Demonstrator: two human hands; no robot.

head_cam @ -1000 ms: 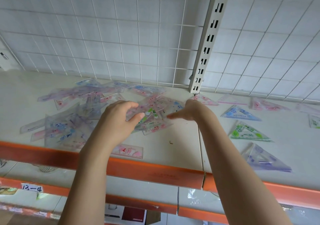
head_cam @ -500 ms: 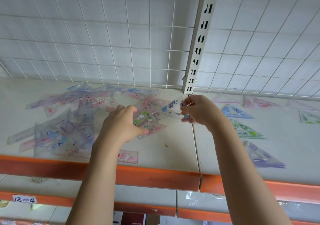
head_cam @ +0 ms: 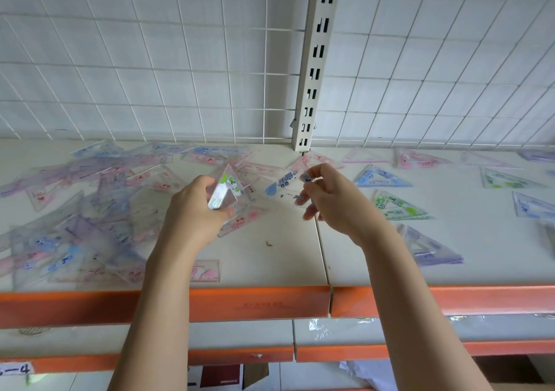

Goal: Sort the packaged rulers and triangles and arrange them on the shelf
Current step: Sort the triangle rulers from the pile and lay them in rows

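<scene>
A: Since a second ago both hands have lifted packs off the pile.

B: The left hand (head_cam: 192, 210) grips a glossy clear green-printed triangle (head_cam: 225, 193), tilted up, apex pointing away above its fingers.

A: And the right hand (head_cam: 329, 199)?

B: It pinches a blue-printed ruler pack (head_cam: 283, 184), long axis running leftward from its fingertips, above the shelf (head_cam: 270, 267).

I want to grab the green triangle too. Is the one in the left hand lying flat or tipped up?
Tipped up. The left hand holds the green triangle lifted off the shelf, one corner pointing upward, unlike the flat triangles around it.
</scene>
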